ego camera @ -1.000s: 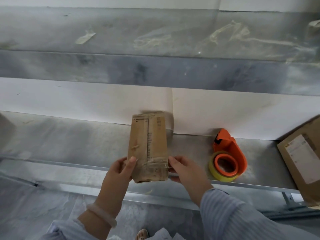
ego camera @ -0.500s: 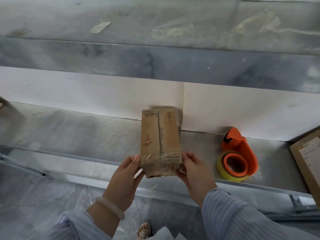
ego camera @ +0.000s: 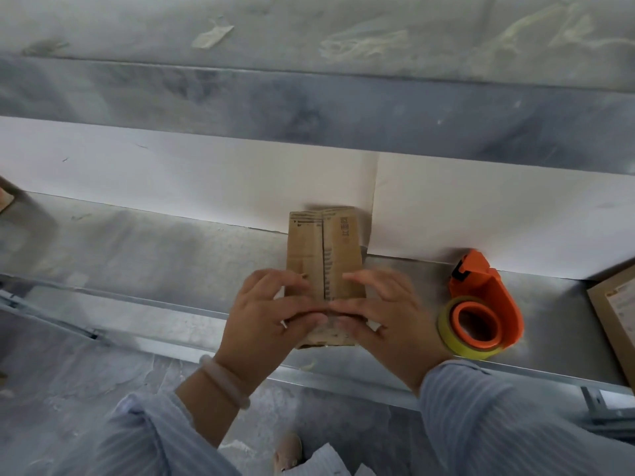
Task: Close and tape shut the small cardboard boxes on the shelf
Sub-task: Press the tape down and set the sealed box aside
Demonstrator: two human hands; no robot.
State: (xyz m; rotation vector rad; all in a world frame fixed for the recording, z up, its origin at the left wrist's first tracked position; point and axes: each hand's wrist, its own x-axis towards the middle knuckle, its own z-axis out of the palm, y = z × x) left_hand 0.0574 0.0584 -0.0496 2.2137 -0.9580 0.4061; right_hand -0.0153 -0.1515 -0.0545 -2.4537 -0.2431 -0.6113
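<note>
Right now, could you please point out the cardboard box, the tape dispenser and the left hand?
cardboard box (ego camera: 340,249): head view, top face, right flap.
tape dispenser (ego camera: 494,293): head view, orange body.
left hand (ego camera: 264,324): head view, back of hand.

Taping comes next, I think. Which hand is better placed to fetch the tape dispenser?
Probably right. The tape dispenser lies on the shelf nearer the right hand; the left hand would have to cross the box.
</note>
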